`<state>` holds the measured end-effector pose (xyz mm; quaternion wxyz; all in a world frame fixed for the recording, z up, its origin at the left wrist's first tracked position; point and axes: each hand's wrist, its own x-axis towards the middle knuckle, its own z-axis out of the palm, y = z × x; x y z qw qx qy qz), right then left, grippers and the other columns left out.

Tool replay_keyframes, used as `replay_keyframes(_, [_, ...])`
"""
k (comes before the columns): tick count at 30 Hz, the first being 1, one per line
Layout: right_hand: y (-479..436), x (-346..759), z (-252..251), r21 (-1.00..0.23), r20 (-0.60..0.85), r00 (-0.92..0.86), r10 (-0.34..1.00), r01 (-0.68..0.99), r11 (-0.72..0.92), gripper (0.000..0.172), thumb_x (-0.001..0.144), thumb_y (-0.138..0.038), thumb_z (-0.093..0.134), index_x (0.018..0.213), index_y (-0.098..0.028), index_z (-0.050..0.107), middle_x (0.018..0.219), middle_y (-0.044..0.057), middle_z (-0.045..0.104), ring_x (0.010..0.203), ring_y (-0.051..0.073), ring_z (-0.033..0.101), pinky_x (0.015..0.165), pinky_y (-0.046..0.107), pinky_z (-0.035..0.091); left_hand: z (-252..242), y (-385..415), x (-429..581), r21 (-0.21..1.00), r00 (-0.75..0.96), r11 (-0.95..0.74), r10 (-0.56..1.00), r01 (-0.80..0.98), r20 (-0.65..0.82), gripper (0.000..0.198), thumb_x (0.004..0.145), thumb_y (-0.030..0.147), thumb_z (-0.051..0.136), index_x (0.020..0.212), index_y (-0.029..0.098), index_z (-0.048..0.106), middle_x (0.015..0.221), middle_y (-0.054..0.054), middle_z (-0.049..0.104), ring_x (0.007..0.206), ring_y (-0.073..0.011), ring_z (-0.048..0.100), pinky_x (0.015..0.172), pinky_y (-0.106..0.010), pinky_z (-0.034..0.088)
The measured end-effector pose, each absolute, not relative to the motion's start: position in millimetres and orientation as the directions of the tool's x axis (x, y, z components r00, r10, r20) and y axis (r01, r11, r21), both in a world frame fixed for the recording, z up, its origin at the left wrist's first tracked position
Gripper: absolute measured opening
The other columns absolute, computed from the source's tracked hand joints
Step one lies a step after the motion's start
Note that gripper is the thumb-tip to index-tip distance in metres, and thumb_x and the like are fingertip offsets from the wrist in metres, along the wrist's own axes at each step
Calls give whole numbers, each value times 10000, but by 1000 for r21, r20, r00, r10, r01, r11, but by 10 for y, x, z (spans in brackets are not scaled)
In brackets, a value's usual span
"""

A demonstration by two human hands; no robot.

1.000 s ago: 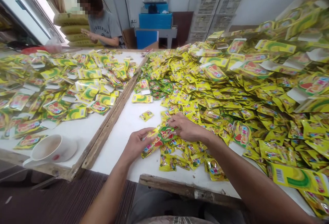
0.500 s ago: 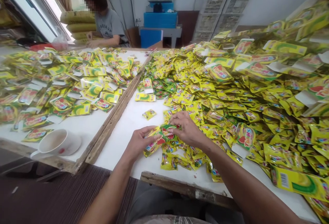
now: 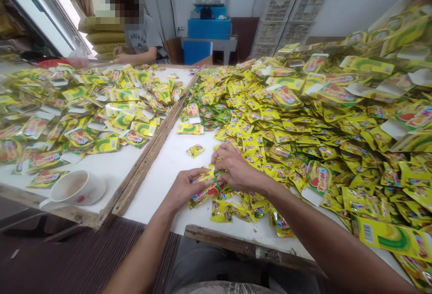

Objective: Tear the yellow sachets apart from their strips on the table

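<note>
My left hand [image 3: 184, 189] grips a small yellow carton [image 3: 201, 193] with red watermelon print, the thumb lying across its front. My right hand [image 3: 234, 168] is closed at the carton's right end, its fingers bent over a green packet [image 3: 222, 185] that is mostly hidden by them. Whether the packet is inside the carton or against it, I cannot tell. A single yellow packet [image 3: 195, 151] lies on the white tabletop just beyond my hands. More yellow packets [image 3: 236, 210] are spread beneath and to the right of them.
A big heap of yellow packets [image 3: 286, 127] with cartons fills the right side. Left of a wooden divider [image 3: 153, 150] lie many cartons [image 3: 81, 136] and a white mug [image 3: 76, 188] near the edge. A person [image 3: 140, 37] sits at the far left, by stacked sacks [image 3: 104, 37].
My right hand has shifted slightly left, and its fingers now cover more of the green packet at the carton's end. My left hand keeps its hold on the carton.
</note>
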<state>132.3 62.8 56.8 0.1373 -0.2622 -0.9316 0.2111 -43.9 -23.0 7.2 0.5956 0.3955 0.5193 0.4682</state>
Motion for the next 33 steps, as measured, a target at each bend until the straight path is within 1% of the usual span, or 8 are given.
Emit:
replay_keyframes(6, [533,1343,384,-692,292,-491,821,485,536,99,712,-223,715,783,-201,650,797,32,644,848,207,535,751,351,436,69,-217,-408,897,-79,260,949,-358,-307,460,555,313,822,960,147,681,800,-48,740,675,-165,674,655,-255,522])
replay_keyframes(10, [388,1351,317,-706,364,-414,834,461,537,21,743,-195,670,746,-214,664,787,37,651,833,198,570,762,342,439,29,-224,-378,910,-124,218,953,-353,-276,461,559,323,819,962,148,680,807,-41,739,680,-158,675,654,-240,522])
replay_keyframes(13, [330,1325,333,-743,297,-385,874,482,465,7,728,-211,680,730,-218,678,806,34,655,845,199,580,789,350,426,25,-236,-354,916,-114,222,955,-334,-273,452,562,317,817,958,147,684,791,-37,737,671,-153,671,647,-235,520])
replay_keyframes(16, [273,1292,343,-805,207,-458,864,423,417,117,799,-237,586,722,-212,670,811,24,658,865,190,587,811,335,417,46,-255,-322,903,-110,238,949,-357,-294,452,547,315,823,939,138,687,751,-36,734,624,-140,657,611,-225,508])
replay_keyframes(19, [170,1263,314,-877,114,-542,832,339,341,198,866,-309,490,835,-202,654,775,9,636,792,164,586,741,291,437,71,-276,-282,872,-85,257,944,-417,-319,462,517,305,836,919,130,692,724,-38,729,620,-144,654,618,-232,506])
replay_keyframes(22, [76,1248,278,-889,48,-546,836,359,285,190,834,-364,548,859,-201,641,742,0,608,760,163,572,712,286,442,85,-288,-255,843,-58,280,938,-459,-343,449,502,291,843,892,124,695,677,-37,718,614,-147,651,606,-227,498])
replay_keyframes(29, [51,1207,261,-819,176,-359,917,463,339,143,764,-228,629,904,-205,626,1004,68,641,1022,227,552,962,433,328,122,-269,-263,825,-98,280,923,-491,-371,465,514,323,838,904,136,665,679,-29,711,551,-126,618,543,-214,470])
replay_keyframes(33, [81,1160,206,-892,32,-442,896,392,225,178,743,-184,605,920,-200,602,913,39,657,823,175,611,798,343,449,106,-290,-305,884,52,329,942,-334,-331,470,620,358,778,1027,174,630,782,-29,717,666,-147,646,622,-232,486])
